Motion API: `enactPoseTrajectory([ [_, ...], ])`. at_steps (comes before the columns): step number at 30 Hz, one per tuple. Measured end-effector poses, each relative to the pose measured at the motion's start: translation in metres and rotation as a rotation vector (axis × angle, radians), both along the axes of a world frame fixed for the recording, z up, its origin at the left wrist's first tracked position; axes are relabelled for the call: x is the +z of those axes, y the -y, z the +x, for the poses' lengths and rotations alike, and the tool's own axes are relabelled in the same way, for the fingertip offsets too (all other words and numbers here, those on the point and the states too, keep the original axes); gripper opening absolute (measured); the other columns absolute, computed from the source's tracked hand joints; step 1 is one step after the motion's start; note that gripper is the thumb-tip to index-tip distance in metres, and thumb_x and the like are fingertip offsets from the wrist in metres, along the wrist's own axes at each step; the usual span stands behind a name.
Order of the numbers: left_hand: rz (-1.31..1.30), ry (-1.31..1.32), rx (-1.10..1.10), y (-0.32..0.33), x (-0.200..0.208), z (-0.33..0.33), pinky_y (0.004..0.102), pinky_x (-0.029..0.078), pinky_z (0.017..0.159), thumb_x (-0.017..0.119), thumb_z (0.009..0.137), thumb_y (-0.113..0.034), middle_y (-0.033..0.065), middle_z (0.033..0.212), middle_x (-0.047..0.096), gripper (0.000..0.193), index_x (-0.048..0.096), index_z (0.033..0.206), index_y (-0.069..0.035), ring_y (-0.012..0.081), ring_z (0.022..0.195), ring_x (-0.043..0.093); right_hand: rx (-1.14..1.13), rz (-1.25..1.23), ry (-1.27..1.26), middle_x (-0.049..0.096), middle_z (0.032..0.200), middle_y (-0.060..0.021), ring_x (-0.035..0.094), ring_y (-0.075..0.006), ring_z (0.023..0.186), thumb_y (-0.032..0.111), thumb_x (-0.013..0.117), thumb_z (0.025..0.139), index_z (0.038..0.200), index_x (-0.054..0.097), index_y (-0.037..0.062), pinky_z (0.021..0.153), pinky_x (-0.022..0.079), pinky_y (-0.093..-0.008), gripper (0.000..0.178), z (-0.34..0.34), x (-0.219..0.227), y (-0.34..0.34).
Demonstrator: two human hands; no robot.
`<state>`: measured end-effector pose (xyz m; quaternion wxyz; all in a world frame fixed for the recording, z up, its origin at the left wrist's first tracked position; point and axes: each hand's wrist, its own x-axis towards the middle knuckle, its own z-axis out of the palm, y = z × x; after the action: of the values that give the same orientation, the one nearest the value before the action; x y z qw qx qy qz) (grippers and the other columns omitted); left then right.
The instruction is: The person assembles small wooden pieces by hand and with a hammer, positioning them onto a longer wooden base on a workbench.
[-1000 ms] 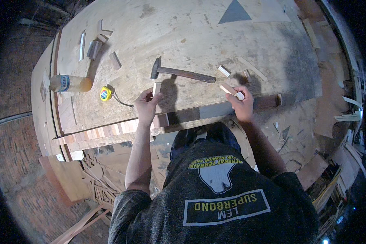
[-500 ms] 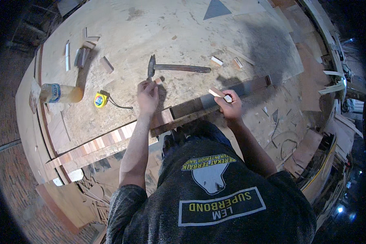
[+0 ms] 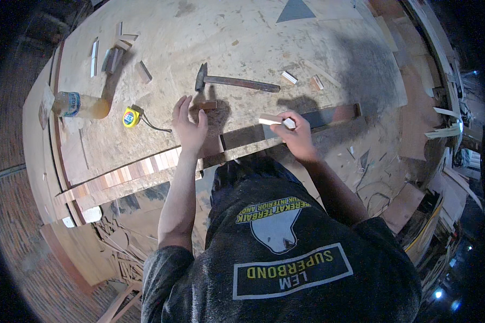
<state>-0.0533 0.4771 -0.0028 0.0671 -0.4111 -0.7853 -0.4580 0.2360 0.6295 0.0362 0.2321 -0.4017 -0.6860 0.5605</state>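
My left hand hovers over the strip with its fingers spread, holding nothing. Just right of its fingertips a small brown wood block lies on the board. My right hand grips a small pale-faced wood block between thumb and fingers; a white end beside it may belong to a second piece. Beneath both hands runs a row of narrow wood pieces in mixed tones, set side by side, meeting a dark length of strip on the right. A hammer rests beyond my hands.
A yellow tape measure with a dark strap and a bottle of amber liquid lie at left. Several loose blocks sit at far left, two white-edged blocks at right. Wood offcuts crowd the right side.
My left hand has opened from a near-pinch and shifted slightly left, leaving the small brown block in fuller view. My right hand has moved left with its block.
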Motion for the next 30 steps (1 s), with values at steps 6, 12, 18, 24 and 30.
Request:
enactPoseTrajectory([
  [6,-0.209,0.798,-0.381,0.032,0.062,0.052,0.0377,0.053,0.102,0.08,0.095,-0.012,0.0125,0.121,0.077,0.039,0.073,0.13,0.002,0.021,0.114,0.07,0.413,-0.151,0.121,0.066,0.086,0.0013,0.06,-0.0073,0.076,0.021,0.085,0.094,0.11,0.076,0.0023,0.066,0.047,-0.0262,0.026,-0.032,0.046,0.001],
  [12,-0.163,1.322,-0.369,0.054,0.059,0.075,0.0288,0.057,0.09,0.078,0.101,-0.004,0.0082,0.11,0.079,0.026,0.076,0.126,0.003,0.0136,0.098,0.072,0.485,-0.111,0.127,0.075,0.099,-0.0052,0.069,-0.0131,0.091,0.026,0.087,0.088,0.118,0.077,0.0031,0.076,0.053,-0.029,0.039,-0.059,0.034,0.014],
  [18,0.267,1.749,-0.136,0.057,0.056,0.094,0.0262,0.057,0.073,0.075,0.104,-0.008,0.0064,0.105,0.078,0.032,0.07,0.135,0.0,0.0116,0.085,0.072,0.51,0.132,0.007,0.073,0.133,-0.0136,0.073,-0.0255,0.119,0.022,0.095,0.079,0.148,0.062,0.0077,0.095,0.061,-0.0376,0.078,-0.058,0.053,0.021],
  [24,0.302,1.873,-0.186,0.06,0.047,0.101,0.0297,0.057,0.083,0.069,0.109,-0.014,0.0057,0.115,0.077,0.029,0.068,0.136,-0.002,0.015,0.097,0.072,0.492,0.511,-0.12,0.072,0.131,-0.0136,0.075,-0.032,0.116,0.027,0.099,0.073,0.136,0.069,0.0078,0.093,0.062,-0.0401,0.072,-0.066,0.034,0.033],
  [30,0.045,1.733,-0.146,0.069,0.049,0.093,0.0305,0.057,0.088,0.077,0.103,-0.015,0.0076,0.117,0.077,0.037,0.068,0.137,-0.002,0.0184,0.101,0.073,0.495,0.601,-0.05,0.072,0.127,-0.0108,0.076,-0.0313,0.109,0.025,0.097,0.073,0.132,0.07,0.0075,0.09,0.063,-0.0418,0.067,-0.072,0.029,0.041],
])
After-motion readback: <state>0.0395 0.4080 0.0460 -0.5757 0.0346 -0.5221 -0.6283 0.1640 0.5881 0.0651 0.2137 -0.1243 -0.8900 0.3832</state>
